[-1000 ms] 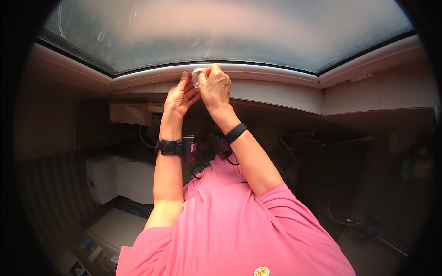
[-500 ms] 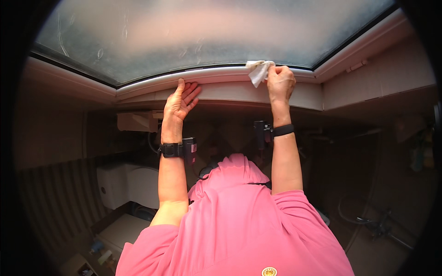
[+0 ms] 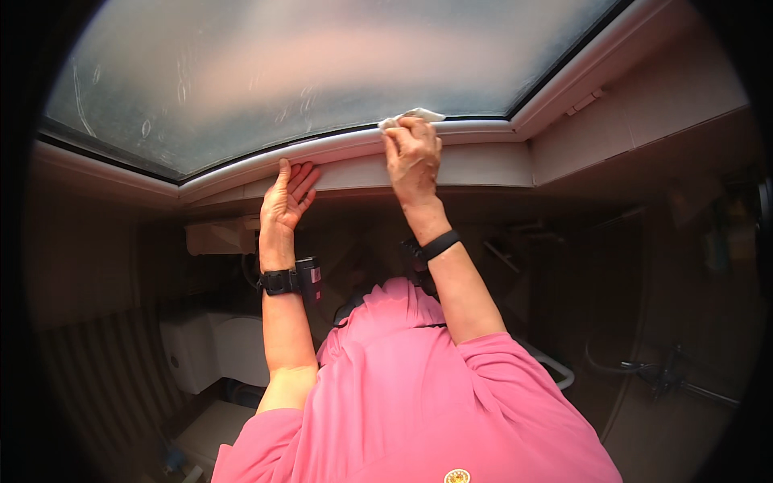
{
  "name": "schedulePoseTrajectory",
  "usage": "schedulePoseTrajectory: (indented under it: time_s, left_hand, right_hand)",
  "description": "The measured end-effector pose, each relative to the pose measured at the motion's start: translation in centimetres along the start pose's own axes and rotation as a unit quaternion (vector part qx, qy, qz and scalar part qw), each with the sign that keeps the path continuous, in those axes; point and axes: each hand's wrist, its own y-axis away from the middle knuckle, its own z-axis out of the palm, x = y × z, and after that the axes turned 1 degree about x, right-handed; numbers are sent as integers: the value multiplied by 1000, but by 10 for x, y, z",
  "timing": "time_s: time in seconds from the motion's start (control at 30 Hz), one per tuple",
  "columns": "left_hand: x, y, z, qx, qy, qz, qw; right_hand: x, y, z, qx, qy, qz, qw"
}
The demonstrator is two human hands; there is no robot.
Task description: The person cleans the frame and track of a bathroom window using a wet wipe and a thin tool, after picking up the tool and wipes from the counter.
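My right hand (image 3: 415, 161) pinches a crumpled white cloth (image 3: 424, 115) against the lower edge of the window, where the white frame (image 3: 322, 146) meets the dark seal of the frosted pane (image 3: 322, 56). Part of the cloth is hidden behind my fingers. Farther left, my left hand (image 3: 288, 193) rests with its thumb and fingers stretched out against the tiled sill (image 3: 475, 165) below the frame. Nothing is in it.
A white toilet (image 3: 217, 346) stands low on the left beside a striped surface. A paper holder (image 3: 221, 237) hangs under the sill at left. On the lower right is a metal shower fitting (image 3: 664, 374). A white latch (image 3: 585, 102) sits on the right frame.
My right hand has slid left along the frame's lower edge with the cloth, coming nearer my left hand. My left hand stays on the sill; the whole view has shifted a little.
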Motion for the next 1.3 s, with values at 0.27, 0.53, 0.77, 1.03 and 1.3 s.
schedulePoseTrajectory:
  time_s: [0.27,0.53,0.77,1.03,1.3]
  left_hand:
    - [0,-1,2,-1,1,-20,1000]
    - [0,-2,3,-7,-3,-21,1000]
    - [2,-6,0,-1,2,-15,1000]
    - [2,-5,1,6,-2,-21,1000]
    - [3,-2,-1,12,2,-24,1000]
  right_hand:
    - [14,2,2,16,-84,-65,994]
    - [129,-23,-78,100,62,55,992]
    - [146,-5,-116,46,107,300,947]
    - [162,-36,-61,158,33,282,946]
    - [198,-32,-28,189,-152,413,878]
